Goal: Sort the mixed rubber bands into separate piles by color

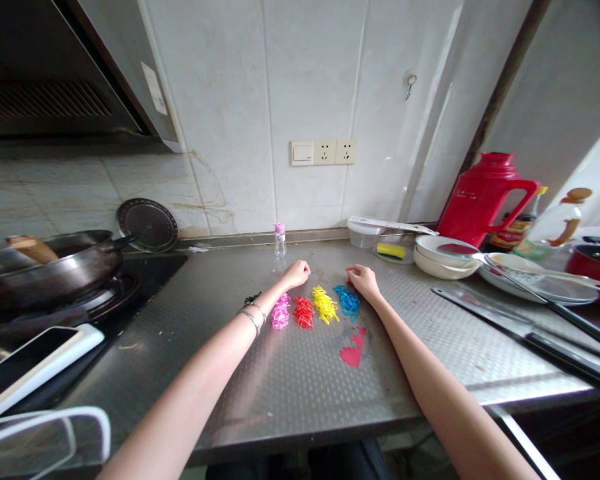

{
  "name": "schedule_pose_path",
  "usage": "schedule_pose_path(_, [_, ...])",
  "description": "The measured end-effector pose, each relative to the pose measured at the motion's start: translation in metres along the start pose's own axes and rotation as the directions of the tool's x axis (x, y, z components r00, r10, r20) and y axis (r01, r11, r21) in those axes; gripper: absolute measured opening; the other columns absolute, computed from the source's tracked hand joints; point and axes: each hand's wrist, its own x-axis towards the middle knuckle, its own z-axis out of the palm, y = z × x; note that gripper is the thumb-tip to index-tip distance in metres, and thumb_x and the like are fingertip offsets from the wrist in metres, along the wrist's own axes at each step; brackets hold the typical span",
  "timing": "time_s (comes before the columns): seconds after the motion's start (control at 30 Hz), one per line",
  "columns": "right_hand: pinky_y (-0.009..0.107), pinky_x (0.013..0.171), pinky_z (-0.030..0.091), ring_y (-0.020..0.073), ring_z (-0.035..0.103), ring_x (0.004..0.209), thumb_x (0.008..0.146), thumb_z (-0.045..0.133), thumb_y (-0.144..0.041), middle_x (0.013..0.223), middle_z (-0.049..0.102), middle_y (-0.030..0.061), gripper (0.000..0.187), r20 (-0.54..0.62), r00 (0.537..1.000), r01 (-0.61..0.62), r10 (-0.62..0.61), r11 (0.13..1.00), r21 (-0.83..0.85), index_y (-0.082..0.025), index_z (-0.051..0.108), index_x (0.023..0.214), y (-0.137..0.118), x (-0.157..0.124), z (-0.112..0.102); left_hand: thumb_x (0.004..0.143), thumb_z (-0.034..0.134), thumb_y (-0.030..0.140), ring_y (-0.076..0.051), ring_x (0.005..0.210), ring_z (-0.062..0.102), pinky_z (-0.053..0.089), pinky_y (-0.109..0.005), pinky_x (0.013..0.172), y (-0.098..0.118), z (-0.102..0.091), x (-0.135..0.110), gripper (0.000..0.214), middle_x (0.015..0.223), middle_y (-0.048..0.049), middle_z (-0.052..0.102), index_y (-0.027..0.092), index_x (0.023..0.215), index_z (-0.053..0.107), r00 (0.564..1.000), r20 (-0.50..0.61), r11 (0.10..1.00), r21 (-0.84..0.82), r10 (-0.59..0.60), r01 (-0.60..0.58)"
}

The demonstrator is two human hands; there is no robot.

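Four small piles of thin loops lie in a row on the steel counter [290,373]: pink [281,311], red [304,312], yellow [325,304] and blue [349,301]. My left hand [297,273] rests just beyond the pink and red piles, fingers curled closed; what they hold, if anything, is too small to make out. My right hand [362,278] sits beside the blue pile, fingers also curled in. Bracelets circle my left wrist [255,315].
A small clear bottle with a pink cap [280,240] stands behind the piles. A wok [50,267] sits on the stove at left, a phone [25,367] in front of it. Bowls [445,257], a red thermos jug [480,197] and a long knife [520,330] occupy the right. A red mark [353,350] stains the counter.
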Motion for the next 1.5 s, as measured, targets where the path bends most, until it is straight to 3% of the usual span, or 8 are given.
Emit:
schedule_pose_path(0.2, [0.021, 0.055, 0.042, 0.0124, 0.056, 0.051, 0.067, 0.042, -0.025, 0.057, 0.064, 0.0021, 0.033, 0.001, 1.000, -0.011, 0.011, 1.000, 0.004, -0.014, 0.066, 0.088, -0.001, -0.001, -0.001, 0.070, 0.046, 0.014, -0.014, 0.060, 0.055, 0.042, -0.024, 0.062, 0.053, 0.019, -0.002, 0.020, 0.068, -0.0074, 0.065, 0.010, 0.070, 0.066, 0.986, 0.013, 0.986, -0.020, 0.166, -0.166])
schedule_pose_path(0.37, [0.021, 0.054, 0.042, 0.0119, 0.055, 0.051, 0.067, 0.043, -0.025, 0.057, 0.064, 0.0022, 0.033, 0.016, 1.000, -0.018, 0.018, 1.000, 0.016, -0.013, 0.066, 0.088, -0.001, 0.000, -0.002, 0.072, 0.053, 0.025, -0.014, 0.066, 0.056, 0.044, -0.025, 0.066, 0.059, 0.027, -0.002, 0.023, 0.075, -0.0068, 0.064, 0.011, 0.086, 0.064, 0.982, 0.023, 0.979, -0.087, 0.187, -0.185])
schedule_pose_path(0.5, [0.021, 0.054, 0.042, 0.0114, 0.054, 0.049, 0.068, 0.043, -0.025, 0.057, 0.063, 0.0017, 0.033, 0.026, 0.999, -0.022, 0.022, 1.000, 0.002, -0.014, 0.066, 0.088, 0.001, 0.001, -0.001, 0.076, 0.052, 0.032, -0.015, 0.070, 0.057, 0.045, -0.026, 0.068, 0.034, 0.008, -0.002, 0.029, 0.078, -0.0068, 0.064, 0.011, 0.093, 0.062, 0.998, -0.031, 0.987, -0.153, 0.049, -0.054])
schedule_pose_path(0.63, [0.021, 0.053, 0.042, 0.0115, 0.054, 0.049, 0.068, 0.043, -0.024, 0.057, 0.064, 0.0018, 0.031, 0.027, 0.999, -0.022, 0.022, 1.000, -0.016, -0.014, 0.065, 0.088, 0.000, 0.000, -0.002, 0.078, 0.048, 0.027, -0.015, 0.076, 0.058, 0.044, -0.025, 0.071, -0.014, -0.029, -0.012, 0.023, 0.083, -0.0081, 0.064, 0.011, 0.086, 0.062, 0.988, -0.142, 0.966, -0.258, -0.067, 0.029])
schedule_pose_path(0.77, [0.020, 0.052, 0.041, 0.0114, 0.056, 0.050, 0.067, 0.043, -0.021, 0.058, 0.064, 0.0023, 0.030, 0.032, 0.999, -0.013, 0.013, 1.000, -0.012, -0.014, 0.065, 0.087, -0.003, -0.002, -0.003, 0.077, 0.045, 0.020, -0.015, 0.074, 0.058, 0.044, -0.026, 0.071, -0.073, -0.057, -0.034, 0.020, 0.083, -0.0083, 0.064, 0.011, 0.083, 0.061, 0.909, -0.305, 0.940, -0.277, -0.284, 0.201])
schedule_pose_path(0.9, [0.019, 0.052, 0.041, 0.0117, 0.056, 0.051, 0.066, 0.044, -0.020, 0.057, 0.064, 0.0022, 0.030, 0.020, 1.000, -0.021, 0.022, 0.999, -0.042, -0.013, 0.065, 0.086, -0.006, -0.003, -0.003, 0.075, 0.045, 0.021, -0.013, 0.064, 0.056, 0.042, -0.024, 0.064, -0.114, -0.064, -0.056, 0.019, 0.072, -0.0054, 0.063, 0.012, 0.080, 0.061, 0.836, -0.363, 0.893, -0.344, -0.411, 0.289])
schedule_pose_path(1.13, [0.019, 0.053, 0.041, 0.0118, 0.057, 0.051, 0.066, 0.043, -0.020, 0.058, 0.064, 0.0018, 0.032, 0.036, 0.999, -0.019, 0.021, 0.999, -0.039, -0.013, 0.065, 0.088, -0.005, -0.004, -0.002, 0.073, 0.043, 0.026, -0.012, 0.056, 0.051, 0.036, -0.021, 0.054, -0.118, -0.057, -0.067, 0.023, 0.055, 0.0001, 0.055, 0.014, 0.076, 0.062, 0.784, -0.421, 0.864, -0.420, -0.457, 0.278])
schedule_pose_path(1.5, [0.022, 0.059, 0.042, 0.0159, 0.060, 0.065, 0.067, 0.046, -0.024, 0.066, 0.067, 0.0053, 0.026, 0.007, 0.999, -0.030, 0.032, 0.985, -0.172, -0.015, 0.069, 0.078, -0.014, 0.007, 0.008, 0.073, 0.038, 0.025, -0.011, 0.049, 0.045, 0.032, -0.020, 0.047, -0.118, -0.058, -0.069, 0.024, 0.052, 0.0002, 0.050, 0.015, 0.071, 0.059, 0.759, -0.454, 0.859, -0.436, -0.466, 0.267])
